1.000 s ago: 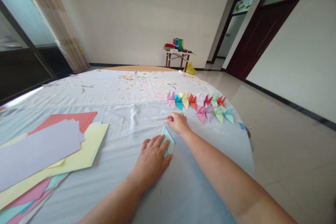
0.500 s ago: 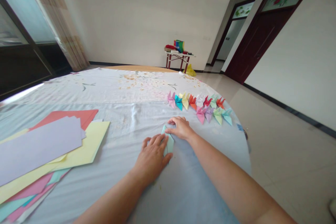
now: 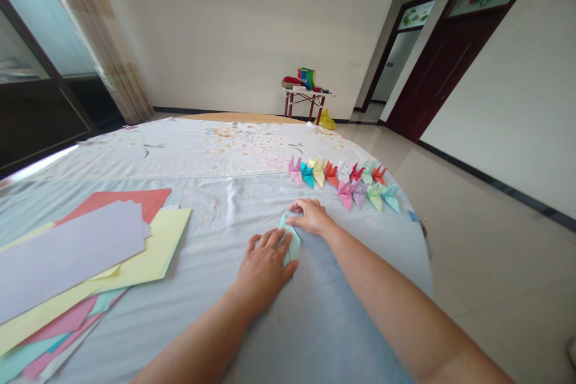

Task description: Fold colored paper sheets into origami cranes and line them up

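A small light-green folded paper (image 3: 293,247) lies on the cloth in front of me, its narrow tip pointing away. My left hand (image 3: 266,261) rests flat across its left side, fingers spread and thumb by its lower end, hiding part of it. My right hand (image 3: 311,217) is at the upper tip with curled fingers, the thumb and fingers closed in at the paper's edge. Beyond the right hand stand several finished paper cranes (image 3: 345,195) in two rows, in pink, blue, yellow, orange, red, purple and green.
At the left lie stacked paper sheets, a purple sheet (image 3: 76,255) over a yellow sheet (image 3: 168,246) and a red sheet (image 3: 155,199). A pale cloth (image 3: 202,312) covers the round table. A small side table (image 3: 310,95) with items stands by the wall.
Both hands stay on the folded paper in almost the same pose. The whole view has shifted slightly, so the table things appear a little further right.
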The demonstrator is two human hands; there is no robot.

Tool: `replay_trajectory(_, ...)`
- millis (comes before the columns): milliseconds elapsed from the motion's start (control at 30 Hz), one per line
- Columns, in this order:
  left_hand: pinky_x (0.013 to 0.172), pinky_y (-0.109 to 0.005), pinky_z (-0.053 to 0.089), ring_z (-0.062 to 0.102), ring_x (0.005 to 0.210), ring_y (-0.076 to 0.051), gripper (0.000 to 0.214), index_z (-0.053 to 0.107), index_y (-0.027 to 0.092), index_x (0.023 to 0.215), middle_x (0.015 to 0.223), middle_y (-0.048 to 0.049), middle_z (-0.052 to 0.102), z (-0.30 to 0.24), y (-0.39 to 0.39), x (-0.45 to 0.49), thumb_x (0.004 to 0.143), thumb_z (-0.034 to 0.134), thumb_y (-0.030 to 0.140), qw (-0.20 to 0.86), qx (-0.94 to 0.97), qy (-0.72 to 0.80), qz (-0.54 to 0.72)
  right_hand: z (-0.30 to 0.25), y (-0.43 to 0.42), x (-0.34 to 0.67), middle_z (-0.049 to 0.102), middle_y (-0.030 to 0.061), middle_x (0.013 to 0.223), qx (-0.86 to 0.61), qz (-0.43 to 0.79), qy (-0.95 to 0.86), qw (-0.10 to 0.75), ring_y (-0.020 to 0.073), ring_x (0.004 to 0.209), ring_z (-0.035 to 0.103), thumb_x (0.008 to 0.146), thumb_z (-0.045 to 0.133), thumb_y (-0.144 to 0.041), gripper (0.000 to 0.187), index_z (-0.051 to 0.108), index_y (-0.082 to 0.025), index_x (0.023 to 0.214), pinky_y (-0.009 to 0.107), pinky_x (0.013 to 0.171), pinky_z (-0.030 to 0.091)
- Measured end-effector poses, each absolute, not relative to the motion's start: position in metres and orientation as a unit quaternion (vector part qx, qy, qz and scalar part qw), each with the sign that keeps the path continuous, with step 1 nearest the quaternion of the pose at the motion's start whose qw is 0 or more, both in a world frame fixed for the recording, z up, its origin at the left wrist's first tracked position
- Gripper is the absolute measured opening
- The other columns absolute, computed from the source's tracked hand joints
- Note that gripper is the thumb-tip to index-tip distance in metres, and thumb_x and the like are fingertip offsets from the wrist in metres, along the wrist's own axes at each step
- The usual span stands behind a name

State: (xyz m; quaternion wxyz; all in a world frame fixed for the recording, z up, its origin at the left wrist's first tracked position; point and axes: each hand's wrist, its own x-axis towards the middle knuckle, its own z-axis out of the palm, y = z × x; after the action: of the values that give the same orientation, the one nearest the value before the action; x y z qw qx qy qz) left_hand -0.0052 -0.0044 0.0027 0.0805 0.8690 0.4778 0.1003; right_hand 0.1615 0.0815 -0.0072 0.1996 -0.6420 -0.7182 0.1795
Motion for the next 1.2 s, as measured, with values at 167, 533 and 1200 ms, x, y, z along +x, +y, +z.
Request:
replay_trajectory(167,0.099,-0.044,0.027,0.036,0.123,-0.024,0.046,0.042,0.024,0.126,0.133,-0.0069,0.045,0.002,-0.003,-0.005,0.083,0.043,0.04,0.078,0.87,0.476,0.101,-0.008,0.087,0.156,0.065,-0.0004,0.087,-0.668,0.18,-0.693,0.202,0.0215,0.093,0.052,0.061,0.068,-0.043,0.027,0.065,-0.027,0.083,0.036,0.081,0.034)
replay_trajectory(533,0.1,-0.046,0.024,0.034,0.124,-0.024,0.047,0.04,0.024,0.127,0.134,-0.0069,0.043,-0.001,-0.004,-0.006,0.084,0.042,0.04,0.083,0.869,0.478,0.098,-0.008,0.095,0.16,0.063,0.0016,0.092,-0.638,0.171,-0.722,0.205,0.023,0.097,0.049,0.059,0.069,-0.05,0.036,0.065,-0.026,0.086,0.036,0.083,0.033)
replay_trajectory(1200,0.101,-0.048,0.024,0.03,0.128,-0.025,0.047,0.037,0.023,0.131,0.138,-0.0094,0.039,-0.002,-0.012,-0.002,0.087,0.036,0.038,0.028,0.872,0.483,0.078,-0.007,0.056,0.176,0.059,0.0034,0.09,-0.639,0.139,-0.731,0.195,0.0233,0.096,0.045,0.061,0.064,-0.06,0.04,0.063,-0.023,0.077,0.035,0.08,0.031)
